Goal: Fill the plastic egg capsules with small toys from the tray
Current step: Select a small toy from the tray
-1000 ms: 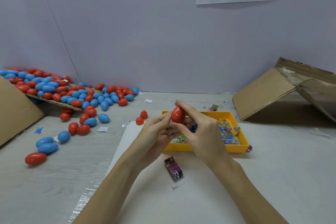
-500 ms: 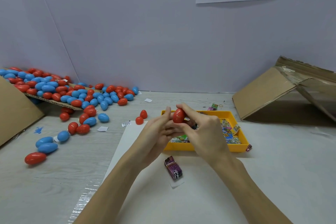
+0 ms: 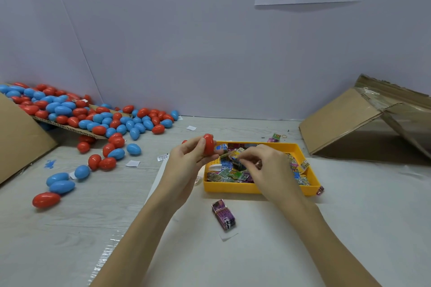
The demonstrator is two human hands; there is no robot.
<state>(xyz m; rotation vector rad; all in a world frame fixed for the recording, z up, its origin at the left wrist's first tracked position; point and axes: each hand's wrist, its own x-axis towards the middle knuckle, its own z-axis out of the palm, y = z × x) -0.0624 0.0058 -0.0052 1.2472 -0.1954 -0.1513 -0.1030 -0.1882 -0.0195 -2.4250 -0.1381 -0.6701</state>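
My left hand (image 3: 184, 165) grips a red egg capsule (image 3: 208, 147), held up just left of the yellow tray (image 3: 233, 188). The tray holds several small colourful toy packets (image 3: 228, 173). Over the tray's middle, my right hand (image 3: 268, 168) has its fingers curled down, and the fingertips pinch one small packet (image 3: 237, 161) among the others. I cannot tell whether the capsule is closed or a half. A purple toy box (image 3: 223, 215) lies on the white sheet (image 3: 256, 251) in front of the tray.
A heap of red and blue egg capsules (image 3: 93, 121) spills off a cardboard flap at the back left, with loose ones (image 3: 60, 185) across the table. A cardboard panel (image 3: 16, 140) stands far left. A tipped cardboard box (image 3: 349, 128) sits at the right.
My right hand has let go of the red capsule and dropped onto the toys in the tray. The left hand now holds the capsule alone, a little further left.
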